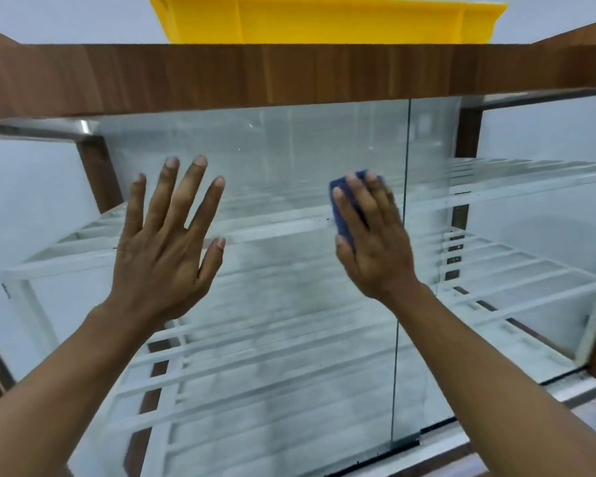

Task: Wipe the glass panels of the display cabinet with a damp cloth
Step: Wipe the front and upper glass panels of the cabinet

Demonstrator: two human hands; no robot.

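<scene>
My right hand (375, 242) lies flat, fingers nearly straight, pressing the blue cloth (339, 201) against the glass panel (272, 149) near its right edge. My left hand (166, 242) is spread wide at the glass, holding nothing. The cloth is soft and light, so palm pressure should do. The glass is stiff, slick and breakable, so I'd press evenly.
</scene>
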